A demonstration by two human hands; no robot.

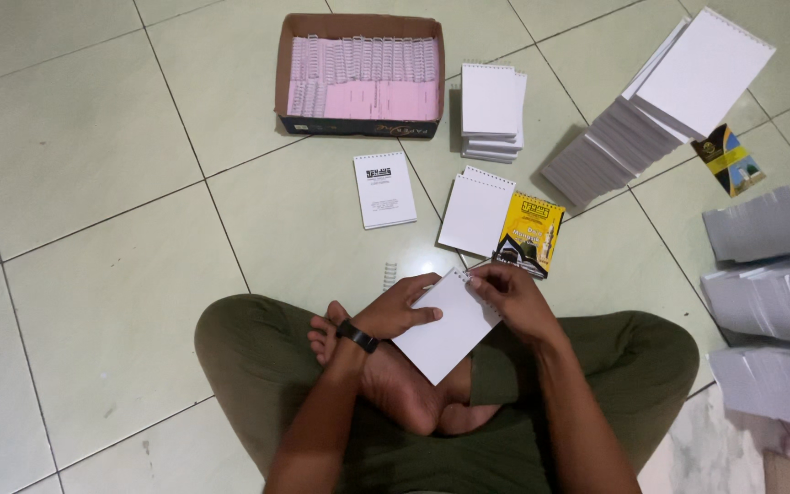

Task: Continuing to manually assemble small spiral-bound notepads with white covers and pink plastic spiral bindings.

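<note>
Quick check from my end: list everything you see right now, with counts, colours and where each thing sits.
cardboard box: one, brown, top centre, holding pink sheets and white spiral coils
pad stack: one, white, right of box
printed pad: one, white, floor centre
blank pad: one, white, beside yellow cover
loose coil: one, white, near left hand
sheet piles: several, white, right
held pad: one, white, over lap
left hand: grips pad
right hand: at pad's top edge

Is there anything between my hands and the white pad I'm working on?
Nothing visible. The left hand grips the white pad along its left edge, and the right hand pinches its top corner, both in direct contact.
</note>
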